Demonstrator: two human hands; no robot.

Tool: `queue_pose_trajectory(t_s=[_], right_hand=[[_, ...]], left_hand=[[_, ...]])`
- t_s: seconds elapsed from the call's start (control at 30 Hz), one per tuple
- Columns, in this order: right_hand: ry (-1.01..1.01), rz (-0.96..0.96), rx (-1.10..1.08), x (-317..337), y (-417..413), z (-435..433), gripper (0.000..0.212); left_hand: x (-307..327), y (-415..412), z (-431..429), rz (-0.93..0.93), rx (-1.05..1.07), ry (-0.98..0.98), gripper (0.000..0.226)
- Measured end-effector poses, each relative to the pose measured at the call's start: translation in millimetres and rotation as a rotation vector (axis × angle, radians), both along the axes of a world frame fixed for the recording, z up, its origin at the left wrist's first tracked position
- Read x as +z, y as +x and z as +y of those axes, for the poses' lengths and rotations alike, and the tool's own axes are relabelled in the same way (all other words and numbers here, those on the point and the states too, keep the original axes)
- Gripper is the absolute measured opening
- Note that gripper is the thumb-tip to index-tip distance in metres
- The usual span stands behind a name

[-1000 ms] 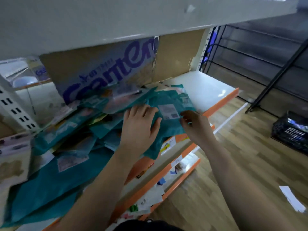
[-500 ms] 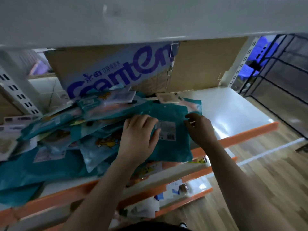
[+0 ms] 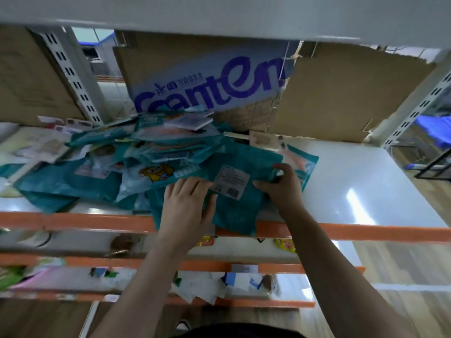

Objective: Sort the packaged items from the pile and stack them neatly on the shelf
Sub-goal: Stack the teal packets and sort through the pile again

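A loose pile of teal packets (image 3: 136,154) covers the left and middle of the white shelf (image 3: 361,191). On top at the pile's right end lies a flat teal packet with a white barcode label (image 3: 246,164), hanging over the orange front rail. My left hand (image 3: 188,206) rests flat on its left part, fingers straight. My right hand (image 3: 280,189) grips its right edge, thumb on top and fingers curled over it. Another teal and pink packet (image 3: 305,164) lies partly under it.
A cardboard box with purple lettering (image 3: 207,86) and plain cardboard (image 3: 353,93) line the shelf's back. The upper shelf board (image 3: 219,13) hangs low overhead. Lower shelves (image 3: 244,286) hold small packets and papers. Perforated uprights (image 3: 70,74) stand left and right.
The view has swung left, facing the shelf squarely. Both hands stay on the labelled teal packet, which has slid a little toward the front rail.
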State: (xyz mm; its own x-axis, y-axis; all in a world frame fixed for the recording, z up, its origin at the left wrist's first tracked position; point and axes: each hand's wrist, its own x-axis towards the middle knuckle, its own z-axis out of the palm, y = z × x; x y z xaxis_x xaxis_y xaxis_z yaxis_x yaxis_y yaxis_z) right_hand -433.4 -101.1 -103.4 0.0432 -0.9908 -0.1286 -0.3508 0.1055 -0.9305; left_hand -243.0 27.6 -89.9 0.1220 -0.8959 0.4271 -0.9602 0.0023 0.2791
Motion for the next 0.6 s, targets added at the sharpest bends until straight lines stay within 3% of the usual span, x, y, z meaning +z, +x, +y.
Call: queue_pose_trajectory(t_s=[0.3,0.5,0.6], right_hand=[[0.104,-0.463,-0.053,7.8,-9.2,11.5,0.039],[-0.054,-0.571,-0.056,56.5,-18.4,22.6,0.034],[-0.114,-0.559,0.007,71.9,-18.2,28.2,0.033]], left_hand=[[-1.6,-15.0,-0.1,0.021,-0.025,0.06,0.044],[33.5,-49.4,-21.5,0.217,-0.229,0.062,0.054],[49.6,-66.1,-30.7,0.193,-0.232,0.065,0.063]])
